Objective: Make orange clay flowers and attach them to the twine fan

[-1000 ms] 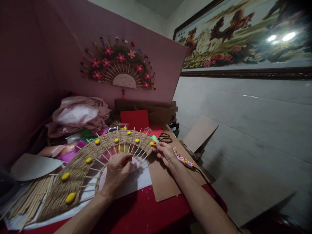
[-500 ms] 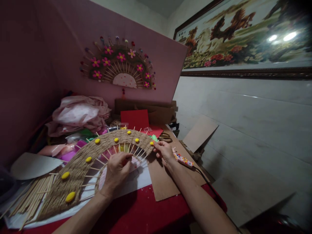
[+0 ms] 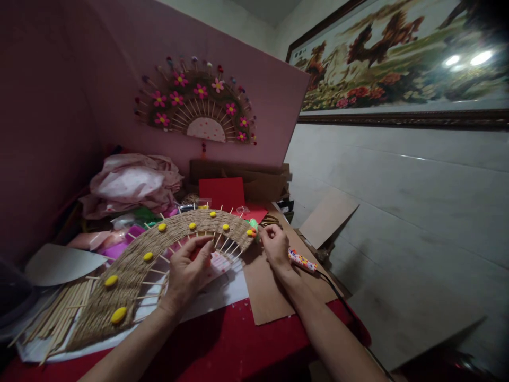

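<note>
A fan-shaped piece of woven twine [image 3: 133,265] on thin wooden sticks lies on the table, dotted with several yellow oval pieces [image 3: 118,315]. Over its inner curve is my left hand [image 3: 185,276], thumb and fingertips pinched together; something small and reddish shows by the fingers, too unclear to name. My right hand [image 3: 275,246] is closed in a pinch just right of the fan's right end. Whatever is in that pinch cannot be made out. Beside the yellow piece at that end sits a small orange bit [image 3: 254,232]. A dotted glue gun [image 3: 302,260] lies right of my right wrist.
Loose wooden sticks [image 3: 59,313] and a white card [image 3: 63,264] lie at left, crumpled pink cloth [image 3: 137,180] behind. Cardboard [image 3: 268,297] covers part of the red tablecloth [image 3: 234,345]. Red paper [image 3: 221,194] stands at the back. A finished flowered fan [image 3: 201,103] hangs on the pink board.
My right hand has drawn back slightly right from the fan's end, where an orange bit now shows by the yellow piece. My left hand has turned, its fingers loosening a little. The view shifted slightly.
</note>
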Tool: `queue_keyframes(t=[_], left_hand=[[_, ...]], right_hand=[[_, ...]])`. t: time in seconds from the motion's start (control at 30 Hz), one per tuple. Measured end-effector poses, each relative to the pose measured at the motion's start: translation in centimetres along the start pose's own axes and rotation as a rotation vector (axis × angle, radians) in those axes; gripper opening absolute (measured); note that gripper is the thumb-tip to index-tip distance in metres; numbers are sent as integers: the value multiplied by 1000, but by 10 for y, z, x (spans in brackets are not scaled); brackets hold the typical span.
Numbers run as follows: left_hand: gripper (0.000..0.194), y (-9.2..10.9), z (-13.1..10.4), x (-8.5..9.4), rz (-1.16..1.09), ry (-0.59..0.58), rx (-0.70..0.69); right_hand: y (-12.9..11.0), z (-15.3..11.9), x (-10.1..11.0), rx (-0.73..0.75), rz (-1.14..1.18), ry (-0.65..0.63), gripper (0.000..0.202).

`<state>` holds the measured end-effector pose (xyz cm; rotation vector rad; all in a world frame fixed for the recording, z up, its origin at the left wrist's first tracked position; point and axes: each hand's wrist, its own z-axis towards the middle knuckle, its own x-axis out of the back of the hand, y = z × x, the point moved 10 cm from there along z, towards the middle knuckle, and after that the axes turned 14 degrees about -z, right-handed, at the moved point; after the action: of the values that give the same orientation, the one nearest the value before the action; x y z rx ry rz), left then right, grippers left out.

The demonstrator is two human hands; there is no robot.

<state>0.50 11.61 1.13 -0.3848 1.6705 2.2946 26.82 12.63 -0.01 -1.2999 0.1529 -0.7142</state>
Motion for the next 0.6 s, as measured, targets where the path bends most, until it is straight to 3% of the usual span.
queue_keyframes(t=[0.03,0.07,0.13,0.23,0.3,0.47,0.6], left_hand=[[28,-3,0,-1,-135,14,80],[32,-8,-1,-6,-267,2,169],[36,-12,-4,-11,-425,11,285],[39,-11,-7,-12,-490,29,324],[40,-11,-7,-11,-460,31,316],[41,-15,-6,-10,-441,6,286],[37,-24,-6,-19,-473,-67,337]], right_hand=[[-17,-6,6,122,-87,53,31],[-33,-13,4,212,-118,28,28],[-65,-34,-14,365,-134,-151,22],[-114,-80,-48,677,-253,-425,13],[-134,-101,-61,825,-323,-468,28],[-136,-107,-79,901,-390,-445,14],[-126,-96,-75,876,-281,-402,9]])
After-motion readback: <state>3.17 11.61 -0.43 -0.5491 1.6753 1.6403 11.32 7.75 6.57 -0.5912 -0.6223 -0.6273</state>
